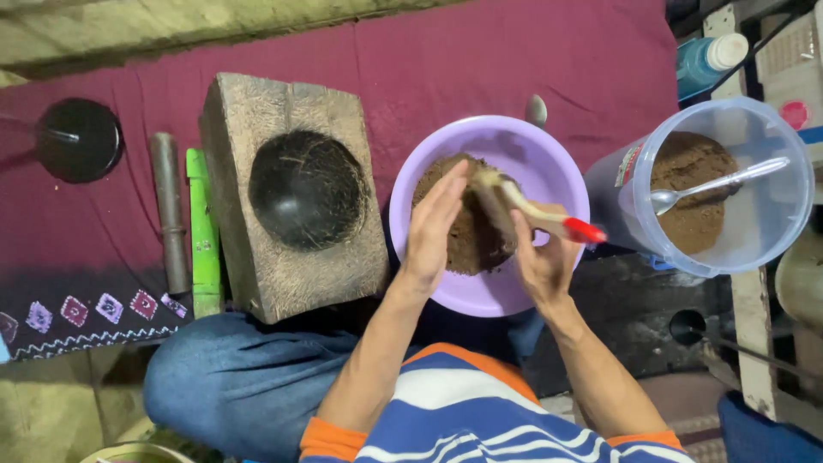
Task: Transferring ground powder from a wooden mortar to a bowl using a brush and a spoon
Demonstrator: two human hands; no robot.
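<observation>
Seen from above, a person sat cross-legged on the floor with a lilac plastic basin (506,296) at the middle of the frame, holding a mound of dark brown, crumbly powder (467,231). The left hand (433,225) stood edge-on in the basin, its fingers (450,184) straight and pressed together, the palm flat against the side of the mound and gripping nothing. The right hand (542,257) was closed around the pale wooden handle of a paintbrush (531,210) with a red tip, its bristles resting on top of the powder. The brush looked light and stiff, best taken along the handle as it was; the powder seemed loose and soft, likely to spill if scooped carelessly. At right, a clear plastic jar (776,223) held more brown powder and a metal spoon (716,184). At left of centre lay a rough wooden block (257,274) with a dark half-shell (307,189) set into its hollow, which looked heavy. A green stick (204,231) and a metal rod (170,210) lay beside it on a maroon cloth (480,60).
</observation>
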